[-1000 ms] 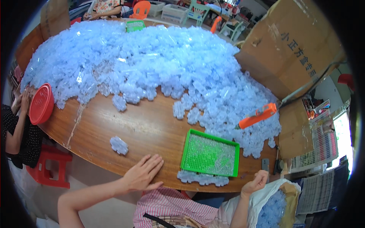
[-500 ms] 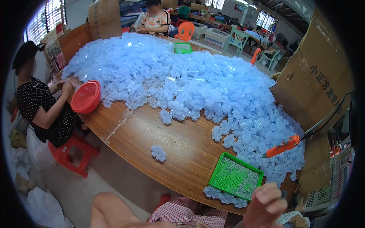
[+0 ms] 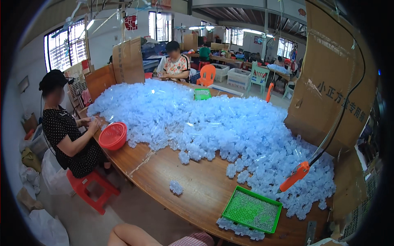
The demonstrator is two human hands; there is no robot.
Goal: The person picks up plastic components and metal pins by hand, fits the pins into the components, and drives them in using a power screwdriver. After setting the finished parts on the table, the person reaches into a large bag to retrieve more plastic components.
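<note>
Neither my left hand nor my right hand shows now; only a bare knee (image 3: 133, 236) and striped cloth (image 3: 195, 239) appear at the lower edge. Closest to me on the table is a green tray (image 3: 229, 210) holding many tiny silvery pieces. A row of clear plastic parts (image 3: 240, 229) lies along its near side, partly under it. One loose clear plastic part (image 3: 176, 187) rests alone on the wood. An orange electric screwdriver (image 3: 294, 177) hangs on a cable at the right, its tip pointing down over the heap beside the tray.
A large heap of clear bluish plastic parts (image 3: 242, 127) covers the far side of the wooden table (image 3: 164, 174). At left, a person (image 3: 67, 127) sits by a red basket (image 3: 113, 136); another person (image 3: 176, 63) sits behind the heap. Cardboard (image 3: 328, 88) stands at right.
The view has tilted up, so the scene sits lower and more of the room shows. My right hand, raised beside the green tray before, has left the picture.
</note>
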